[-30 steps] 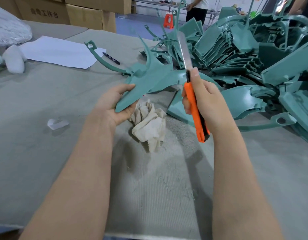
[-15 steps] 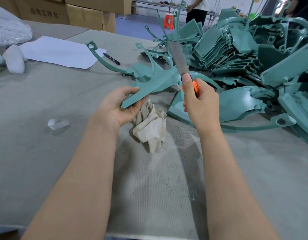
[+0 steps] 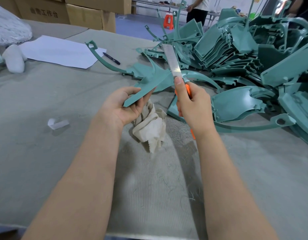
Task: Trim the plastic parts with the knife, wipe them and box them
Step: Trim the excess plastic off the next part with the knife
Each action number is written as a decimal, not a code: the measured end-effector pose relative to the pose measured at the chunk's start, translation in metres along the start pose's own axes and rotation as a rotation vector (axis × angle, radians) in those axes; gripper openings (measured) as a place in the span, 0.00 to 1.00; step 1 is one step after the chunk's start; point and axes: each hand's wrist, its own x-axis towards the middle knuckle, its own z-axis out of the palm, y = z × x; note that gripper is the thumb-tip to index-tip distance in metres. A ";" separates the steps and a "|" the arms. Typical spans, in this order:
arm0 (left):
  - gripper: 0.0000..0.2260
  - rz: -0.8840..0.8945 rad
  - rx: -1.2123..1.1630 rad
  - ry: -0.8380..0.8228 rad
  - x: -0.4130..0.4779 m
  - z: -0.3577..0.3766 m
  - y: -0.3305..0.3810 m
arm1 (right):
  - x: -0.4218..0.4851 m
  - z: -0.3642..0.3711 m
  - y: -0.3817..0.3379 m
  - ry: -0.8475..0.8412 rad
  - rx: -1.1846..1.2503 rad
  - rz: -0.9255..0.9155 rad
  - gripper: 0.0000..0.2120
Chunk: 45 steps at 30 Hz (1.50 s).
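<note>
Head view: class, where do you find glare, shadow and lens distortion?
Head view: glare sits on the knife blade just above the right hand; a soft, dark shadow falls on the table right of the rag; wide-angle stretching grows toward the frame edges.

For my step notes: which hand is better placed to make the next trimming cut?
Right. The right hand grips the knife, its blade at the green part; the left hand only holds that part.

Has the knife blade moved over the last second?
Yes. Judged against the rag, the knife blade has shifted left and slightly down, toward the plastic part in the left hand.
</note>
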 end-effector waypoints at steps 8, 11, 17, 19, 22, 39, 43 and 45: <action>0.08 0.098 -0.117 0.067 0.003 0.004 0.000 | -0.009 0.025 -0.004 -0.218 -0.117 -0.118 0.24; 0.13 0.142 -0.265 -0.044 -0.004 0.004 -0.002 | -0.013 0.028 -0.008 -0.333 -0.145 -0.181 0.24; 0.09 0.127 -0.162 0.005 0.000 0.009 -0.003 | -0.010 0.018 -0.015 -0.268 -0.039 -0.157 0.27; 0.11 0.069 -0.134 -0.019 0.000 0.007 -0.001 | -0.005 0.011 -0.011 -0.114 -0.020 -0.115 0.28; 0.12 0.008 -0.123 -0.068 -0.004 0.007 -0.003 | 0.001 0.005 -0.001 0.078 -0.009 -0.007 0.32; 0.10 -0.012 -0.214 -0.140 -0.007 0.012 -0.008 | -0.005 0.015 -0.005 -0.017 -0.028 -0.047 0.29; 0.12 0.056 -0.281 -0.047 -0.002 0.008 -0.005 | -0.011 0.027 -0.006 -0.181 -0.073 -0.097 0.25; 0.12 0.054 -0.378 -0.079 -0.003 0.005 -0.004 | -0.015 0.031 -0.009 -0.277 -0.106 -0.136 0.25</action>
